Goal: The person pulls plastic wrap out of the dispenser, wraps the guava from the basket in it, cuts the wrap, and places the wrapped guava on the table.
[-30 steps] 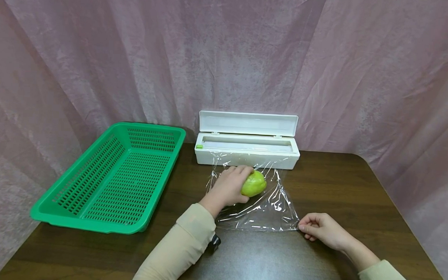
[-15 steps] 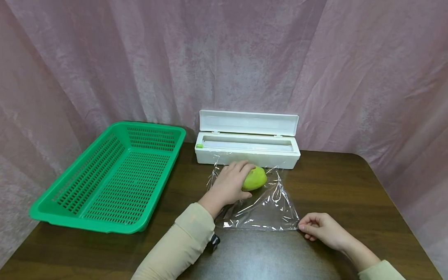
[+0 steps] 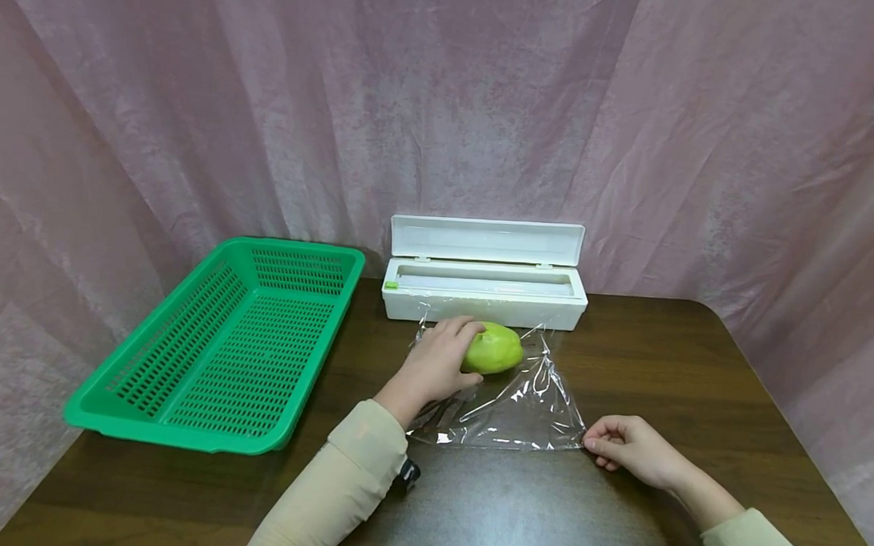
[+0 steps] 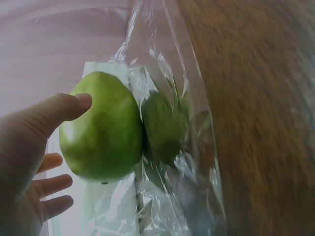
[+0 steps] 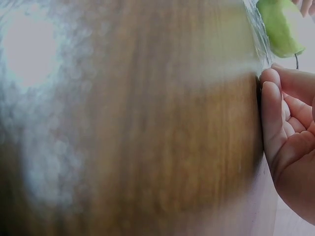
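A smooth, oblong green fruit [image 3: 495, 349] lies on a sheet of cling film [image 3: 511, 416] pulled out over the table. My left hand [image 3: 437, 361] is at the fruit's left side. In the left wrist view its thumb [image 4: 74, 105] overlaps the fruit, while the other fingers [image 4: 54, 184] are spread and look apart from it; whether the thumb touches cannot be told. At the front right corner, my right hand [image 3: 629, 448] pinches the film between thumb and fingertips. The right wrist view shows this hand [image 5: 290, 128] low by the table, the fruit beyond.
Behind the fruit stands a white cling film dispenser [image 3: 482, 308] with its lid [image 3: 487, 241] raised. A green slotted plastic basket [image 3: 260, 363] sits on the left of the brown wooden table [image 3: 665, 361]. A pink curtain [image 3: 443, 104] hangs behind.
The fruit has shifted slightly back towards the dispenser and now rests there. My left hand has loosened and drawn a little to the left, showing more of the fruit. The right hand stays put.
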Demonstrator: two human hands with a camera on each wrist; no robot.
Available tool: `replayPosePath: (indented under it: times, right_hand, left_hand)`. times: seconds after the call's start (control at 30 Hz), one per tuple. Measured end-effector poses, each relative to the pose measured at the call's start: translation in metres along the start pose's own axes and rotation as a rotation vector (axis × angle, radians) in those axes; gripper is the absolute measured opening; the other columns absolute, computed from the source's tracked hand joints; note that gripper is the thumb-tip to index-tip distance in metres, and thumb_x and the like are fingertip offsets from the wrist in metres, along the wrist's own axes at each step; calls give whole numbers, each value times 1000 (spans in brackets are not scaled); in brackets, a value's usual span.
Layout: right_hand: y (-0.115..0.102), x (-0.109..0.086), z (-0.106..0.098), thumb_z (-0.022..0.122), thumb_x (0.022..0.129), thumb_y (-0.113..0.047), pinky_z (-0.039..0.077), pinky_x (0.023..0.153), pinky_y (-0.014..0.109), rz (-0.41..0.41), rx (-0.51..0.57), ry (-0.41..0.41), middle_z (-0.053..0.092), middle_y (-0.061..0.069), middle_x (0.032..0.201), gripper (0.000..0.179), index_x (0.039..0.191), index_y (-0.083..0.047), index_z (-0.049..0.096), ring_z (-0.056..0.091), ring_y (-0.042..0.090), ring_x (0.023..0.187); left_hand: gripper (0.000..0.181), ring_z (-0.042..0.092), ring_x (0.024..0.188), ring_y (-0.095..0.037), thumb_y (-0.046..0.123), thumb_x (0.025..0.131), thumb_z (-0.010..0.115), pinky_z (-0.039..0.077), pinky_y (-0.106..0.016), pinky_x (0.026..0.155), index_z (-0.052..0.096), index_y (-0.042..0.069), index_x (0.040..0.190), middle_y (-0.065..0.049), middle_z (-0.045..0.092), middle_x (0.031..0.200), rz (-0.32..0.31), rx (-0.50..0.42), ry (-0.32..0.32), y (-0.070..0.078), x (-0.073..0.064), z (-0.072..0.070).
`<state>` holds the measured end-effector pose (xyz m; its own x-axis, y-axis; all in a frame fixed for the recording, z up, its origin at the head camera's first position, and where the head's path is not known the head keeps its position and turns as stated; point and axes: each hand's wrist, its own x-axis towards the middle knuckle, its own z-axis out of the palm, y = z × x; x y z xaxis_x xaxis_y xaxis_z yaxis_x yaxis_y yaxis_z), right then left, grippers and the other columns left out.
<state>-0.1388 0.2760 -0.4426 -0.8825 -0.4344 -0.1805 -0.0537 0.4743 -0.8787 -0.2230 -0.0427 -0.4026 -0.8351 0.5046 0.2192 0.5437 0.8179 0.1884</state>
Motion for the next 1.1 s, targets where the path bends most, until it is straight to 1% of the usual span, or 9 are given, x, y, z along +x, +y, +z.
replayPosePath:
  times: [0.13,0.2,0.43,0.63,0.77,0.83,0.97,1.03,1.1]
  right_hand:
    - [0,0,0,61,91,-16,53,60,24,-2,-1,1,63,5,78,24,95,8,62,59,3,67]
    - [1,1,0,61,91,-15,53,60,24,-3,-2,2,63,5,78,24,95,8,62,59,3,66]
    - [0,0,0,60,92,-15,53,60,24,-1,13,-3,63,3,77,24,96,9,62,59,3,66]
    - [-1,0,1,60,92,-15,53,61,24,-2,16,-6,63,4,78,24,96,9,62,59,4,67]
    - [1,1,0,61,92,-16,53,61,25,7,3,-4,62,4,78,24,96,8,62,59,4,67]
    - [2,1,-1,60,92,-16,53,61,25,4,-2,-7,62,4,78,24,96,8,62,59,4,67]
    - [2,1,-1,61,92,-17,53,61,25,6,-10,-8,62,4,79,25,95,7,62,60,4,67]
    - [2,1,-1,61,92,-17,53,61,25,9,-14,-8,62,4,79,25,95,7,62,60,4,67]
    - [2,1,-1,61,92,-17,53,61,25,8,-11,-6,63,4,79,24,95,7,62,59,4,67]
  left_hand:
    - [72,49,123,-26,41,73,78,43,-45,99,45,16,133,-5,50,135,-20,-41,6,-4,-6,-3]
    - [73,49,122,-26,41,74,78,42,-44,101,44,15,134,-5,50,134,-29,-53,1,-6,-10,-4]
    - [80,49,123,-27,40,75,78,40,-44,102,40,12,139,-9,50,135,-64,-107,-26,-16,-24,-5]
    - [81,49,124,-27,39,75,78,40,-45,103,40,10,140,-10,52,135,-96,-129,-73,-21,-34,-7]
    - [72,50,124,-27,39,77,76,40,-45,103,47,8,135,-9,54,133,-106,-125,-128,-23,-42,-10]
    - [66,54,119,-26,39,77,76,43,-43,100,53,8,129,-9,58,127,-100,-119,-150,-24,-46,-12]
    - [54,60,101,-23,37,75,77,49,-39,88,61,7,117,-7,63,111,-78,-113,-186,-26,-54,-14]
    - [48,60,92,-19,36,73,77,50,-37,81,64,8,111,-4,64,103,-66,-113,-210,-27,-57,-15]
    - [44,58,86,-17,35,72,78,50,-35,77,65,10,105,-2,63,97,-53,-110,-236,-28,-60,-17]
